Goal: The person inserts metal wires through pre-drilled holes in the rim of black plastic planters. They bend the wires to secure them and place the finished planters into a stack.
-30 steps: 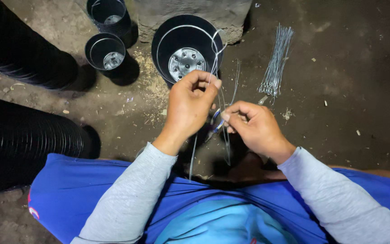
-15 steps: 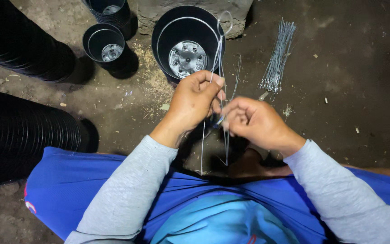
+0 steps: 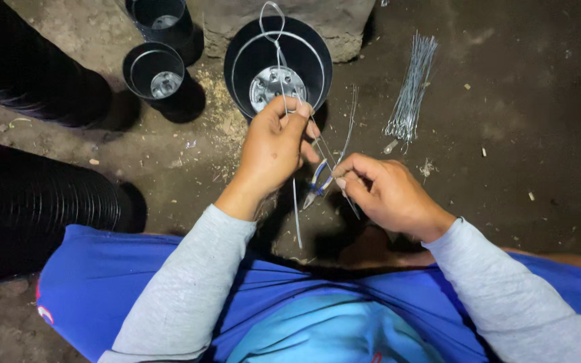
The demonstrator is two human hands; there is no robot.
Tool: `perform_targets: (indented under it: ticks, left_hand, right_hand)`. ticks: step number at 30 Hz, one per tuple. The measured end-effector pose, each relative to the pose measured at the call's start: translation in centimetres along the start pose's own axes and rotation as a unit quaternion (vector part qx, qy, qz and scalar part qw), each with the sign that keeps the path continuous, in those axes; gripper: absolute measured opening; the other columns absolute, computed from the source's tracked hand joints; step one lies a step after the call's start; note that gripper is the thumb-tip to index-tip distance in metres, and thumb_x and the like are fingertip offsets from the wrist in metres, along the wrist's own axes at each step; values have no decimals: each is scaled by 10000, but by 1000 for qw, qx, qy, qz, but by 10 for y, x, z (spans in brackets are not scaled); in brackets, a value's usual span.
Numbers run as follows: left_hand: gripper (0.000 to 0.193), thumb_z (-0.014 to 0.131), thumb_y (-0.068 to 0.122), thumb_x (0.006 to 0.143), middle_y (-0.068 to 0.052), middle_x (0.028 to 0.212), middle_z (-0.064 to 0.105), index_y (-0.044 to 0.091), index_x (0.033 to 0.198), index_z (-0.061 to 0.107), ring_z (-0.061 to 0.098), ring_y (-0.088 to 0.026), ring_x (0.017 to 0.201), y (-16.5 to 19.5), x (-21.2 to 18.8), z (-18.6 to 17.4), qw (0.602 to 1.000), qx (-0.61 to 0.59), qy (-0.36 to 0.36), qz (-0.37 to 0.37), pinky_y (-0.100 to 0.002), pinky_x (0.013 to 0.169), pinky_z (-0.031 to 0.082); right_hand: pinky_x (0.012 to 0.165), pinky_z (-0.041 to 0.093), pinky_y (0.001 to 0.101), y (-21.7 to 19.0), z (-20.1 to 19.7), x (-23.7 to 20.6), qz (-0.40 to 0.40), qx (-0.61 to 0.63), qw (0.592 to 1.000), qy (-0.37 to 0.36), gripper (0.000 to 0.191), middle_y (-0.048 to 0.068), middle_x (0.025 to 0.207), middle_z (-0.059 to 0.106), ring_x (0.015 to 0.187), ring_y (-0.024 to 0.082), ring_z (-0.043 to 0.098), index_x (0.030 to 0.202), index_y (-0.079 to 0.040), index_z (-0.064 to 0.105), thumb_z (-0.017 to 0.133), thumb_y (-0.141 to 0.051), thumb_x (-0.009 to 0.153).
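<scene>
A: What has the left hand [image 3: 274,151] got?

B: It is closed in a pinch on a thin wire hanger [image 3: 279,60]. The fingertips squeeze the strands where they meet, and the looped top stands up at 12 o'clock from the hand, over the big black pot [image 3: 240,64].

A: And the right hand [image 3: 384,191]?

B: Also curled shut, thumb and forefinger nipping a second wire [image 3: 349,124] that runs up toward 12 o'clock. The two hands sit just beside each other, the right at about 4 o'clock from the left.

A: How would you do this part well?

B: I judge it is a matter of keeping the strands gathered. Hold the left pinch firm at the meeting point so the loop does not spin, and let the right hand feed its wire in close to that pinch, not far down the tail (loose ends dangle toward the lap and could snag the sleeve).

A: Tools nearby?

B: Blue-handled pliers [image 3: 319,181] lie on the floor between and below the hands; whether either hand touches them I cannot tell. A bundle of spare wires [image 3: 411,87] lies at 2 o'clock, and two small black pots [image 3: 159,77] sit at 10 o'clock, well apart from the work.
</scene>
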State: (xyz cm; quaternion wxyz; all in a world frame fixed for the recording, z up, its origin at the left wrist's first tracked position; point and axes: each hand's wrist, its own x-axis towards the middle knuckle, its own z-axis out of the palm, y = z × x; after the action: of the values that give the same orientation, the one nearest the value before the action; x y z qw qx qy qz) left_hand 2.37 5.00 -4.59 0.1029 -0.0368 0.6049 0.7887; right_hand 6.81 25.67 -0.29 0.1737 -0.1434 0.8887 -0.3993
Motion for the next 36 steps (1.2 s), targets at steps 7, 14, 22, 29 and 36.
perform_targets:
  ticks: [7,14,22,29,36]
  left_hand:
    - [150,599,141,1015,-65,799,692,-1,1058,619,630,-118,507,2,3,-12,988,124,59,76,-253,449,502]
    - [162,551,170,1044,-86,856,695,18,1086,586,696,-146,579,-14,9,-8,998,61,16,27,-245,479,485]
    - [151,505,161,1048,-109,817,659,38,1033,591,656,-168,555,-9,9,-10,987,-107,-48,-113,-228,404,370]
    - [161,532,167,1035,-83,796,673,41,1084,619,629,-143,523,3,3,-10,996,-42,-38,-74,-236,420,392]
    - [169,678,155,942,-125,887,728,58,1072,726,702,-269,737,3,-6,-11,888,375,163,210,-386,660,534]
  right_hand:
    - [585,527,295,-8,-25,-3,-91,-81,985,124,132,97,880,752,657,179,700,1032,-68,732,661,-146,953]
    - [609,553,260,12,-9,-3,-9,12,998,53,141,30,772,783,656,98,710,987,-78,784,722,-171,902]
    - [568,484,241,45,6,5,79,271,950,-133,189,-15,768,734,625,51,594,1003,-45,754,664,-208,968]
    - [632,530,224,31,1,6,-19,99,994,-32,209,-12,787,749,697,50,663,1115,-70,723,595,-153,971]
    - [564,493,247,5,-26,-11,15,51,997,-52,214,2,687,721,608,64,616,1087,-79,749,608,-142,940]
